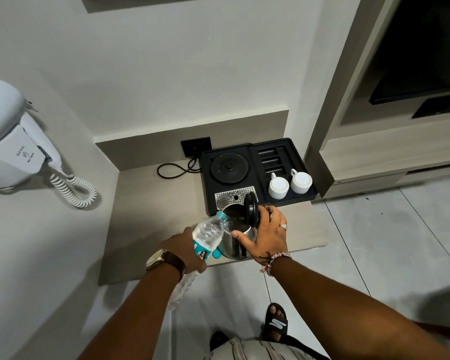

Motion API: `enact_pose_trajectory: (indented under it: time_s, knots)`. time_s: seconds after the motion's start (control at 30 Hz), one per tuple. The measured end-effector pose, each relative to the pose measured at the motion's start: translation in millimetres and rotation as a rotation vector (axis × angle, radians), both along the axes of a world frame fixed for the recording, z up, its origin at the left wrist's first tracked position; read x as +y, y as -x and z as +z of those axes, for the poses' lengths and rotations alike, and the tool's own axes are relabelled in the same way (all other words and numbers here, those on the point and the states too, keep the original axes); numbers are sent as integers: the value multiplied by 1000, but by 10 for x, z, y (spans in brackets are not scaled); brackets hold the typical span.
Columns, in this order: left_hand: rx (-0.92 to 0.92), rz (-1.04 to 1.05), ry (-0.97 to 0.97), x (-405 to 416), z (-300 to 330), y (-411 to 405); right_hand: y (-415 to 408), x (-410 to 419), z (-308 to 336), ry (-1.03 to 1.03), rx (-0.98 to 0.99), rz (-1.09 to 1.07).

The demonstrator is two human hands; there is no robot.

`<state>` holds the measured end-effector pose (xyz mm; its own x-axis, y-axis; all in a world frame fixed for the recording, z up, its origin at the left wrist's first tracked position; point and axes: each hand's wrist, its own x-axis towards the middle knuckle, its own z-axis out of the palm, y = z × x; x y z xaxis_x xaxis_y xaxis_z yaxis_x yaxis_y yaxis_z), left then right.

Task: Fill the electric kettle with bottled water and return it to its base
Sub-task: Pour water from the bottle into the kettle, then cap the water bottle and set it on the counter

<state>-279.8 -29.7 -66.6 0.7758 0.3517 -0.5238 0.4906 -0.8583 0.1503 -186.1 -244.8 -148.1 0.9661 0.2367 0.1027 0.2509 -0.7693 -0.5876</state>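
Note:
A steel electric kettle [233, 242] stands on the beige counter near its front edge, its black lid [251, 208] flipped up. My right hand [266, 236] grips the kettle's side and handle. My left hand [186, 252] holds a clear plastic water bottle [209, 233] tilted with its neck over the kettle's open mouth. The bottle's teal cap [216, 254] lies on the counter by the kettle's foot. The round black kettle base [230, 168] sits bare in the black tray behind.
The black tray [255, 152] also holds two upturned white cups [278, 187] and a metal drip grate [231, 198]. A black cord [176, 168] runs to a wall socket. A wall-mounted hair dryer [11, 141] with coiled cable hangs at left. Tiled floor lies to the right.

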Motion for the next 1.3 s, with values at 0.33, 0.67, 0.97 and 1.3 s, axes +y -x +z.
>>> enact_pose_trajectory:
  time_s: [0.33,0.67,0.97,1.3]
  knots:
    - [-541,276,264,107,-119,44,-23,-17,-20,-1,-8,19]
    - [-799,671,395,171,-381,-227,-16,-14,0,7,29,22]
    - [-537,834,434,216,-710,-34,-21,-7,0,10,29,21]
    - [-111,115,82,-346,-1181,-63,-33,-22,-40,15,35,37]
